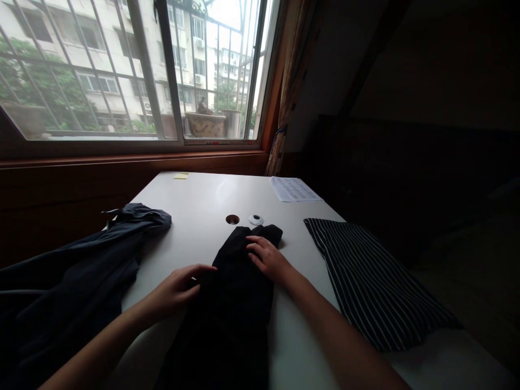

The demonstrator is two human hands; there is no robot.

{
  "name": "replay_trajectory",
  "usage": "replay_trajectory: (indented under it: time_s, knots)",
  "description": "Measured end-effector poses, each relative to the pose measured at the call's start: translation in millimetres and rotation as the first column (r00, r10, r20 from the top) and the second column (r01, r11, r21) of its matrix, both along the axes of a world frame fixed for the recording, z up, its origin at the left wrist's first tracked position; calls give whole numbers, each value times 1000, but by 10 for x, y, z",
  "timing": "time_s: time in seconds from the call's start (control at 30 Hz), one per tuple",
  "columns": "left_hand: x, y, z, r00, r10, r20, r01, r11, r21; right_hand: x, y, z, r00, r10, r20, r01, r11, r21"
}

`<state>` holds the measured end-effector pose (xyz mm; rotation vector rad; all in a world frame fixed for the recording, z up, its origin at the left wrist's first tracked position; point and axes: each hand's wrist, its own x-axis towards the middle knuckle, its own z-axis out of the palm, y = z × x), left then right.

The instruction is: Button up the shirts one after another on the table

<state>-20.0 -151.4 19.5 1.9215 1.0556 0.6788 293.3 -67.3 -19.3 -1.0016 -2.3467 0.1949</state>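
A folded black garment (239,292) lies lengthwise on the white table (203,197) in front of me. My right hand (268,257) rests flat on its far end, fingers stretched out toward the left. At the garment's left edge my left hand (181,287) lies with fingers extended, fingertips touching the cloth. Neither hand grips anything.
A dark blue garment (81,271) is heaped at the table's left edge. A black-and-white striped cloth (365,271) lies at the right. Beyond the black garment are a cable hole (232,219), a white cap (255,219), a printed sheet (294,189) and a yellow note (181,175).
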Motion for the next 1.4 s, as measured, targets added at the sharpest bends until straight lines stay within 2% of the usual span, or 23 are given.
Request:
replay_trajectory:
  time_s: [0.13, 0.27, 0.4, 0.5, 0.6, 0.67, 0.73, 0.77, 0.83, 0.9, 1.0, 1.07, 1.17, 1.27, 1.3, 1.4]
  knots:
    - [110, -134, 64, 985, -133, 107, 144, 984, -103, -169, -48, -9, 1000, 29, 2, -29, 999, 15]
    - [157, -196, 75, 932, -256, 257, 322, 911, -258, -415, -131, 0, 992, 124, -20, -124, 992, 5]
    - [127, -195, 114, 916, -238, 323, 343, 881, -325, -668, -157, 54, 987, 163, -2, -163, 987, 5]
    - [79, -152, 109, 938, -187, 290, 280, 905, -321, -819, -110, 80, 977, 140, 159, -155, 984, 89]
    - [9, -55, 36, 979, -35, 200, 88, 961, -263, -903, -51, 64, 970, 149, 194, -177, 975, 133]
    - [-58, 40, -49, 982, 141, 124, -124, 983, -138, -913, -30, 47, 973, 166, 159, -187, 974, 127]
    - [-134, 144, -154, 952, 301, 50, -303, 952, 53, -894, -31, 37, 976, 182, 120, -195, 974, 112]
    - [-171, 191, -208, 934, 357, 18, -356, 924, 143, -878, -40, 37, 978, 189, 93, -198, 975, 104]
    - [-225, 262, -309, 906, 422, -16, -403, 874, 272, -848, -68, 45, 979, 201, 28, -202, 976, 83]
    - [-243, 292, -377, 898, 440, -29, -406, 851, 335, -834, -109, 68, 978, 205, -38, -203, 977, 59]
    - [-206, 275, -396, 913, 405, -49, -361, 857, 369, -847, -183, 141, 968, 210, -136, -210, 978, 21]
    - [-164, 246, -366, 922, 379, -81, -325, 870, 371, -852, -235, 221, 942, 207, -265, -225, 974, -37]
    - [-120, 210, -309, 922, 354, -155, -288, 896, 339, -770, -290, 361, 862, 90, -498, -206, 961, -183]
    - [-123, 192, -256, 928, 336, -161, -272, 906, 323, -516, -258, 457, 746, -163, -646, -92, 935, -342]
    - [-134, 191, -236, 929, 342, -138, -283, 901, 329, -396, -221, 471, 690, -257, -677, -34, 922, -386]
    - [-192, 202, -163, 903, 429, -18, -395, 847, 357, 4, -50, 457, 623, -373, -688, 79, 905, -418]
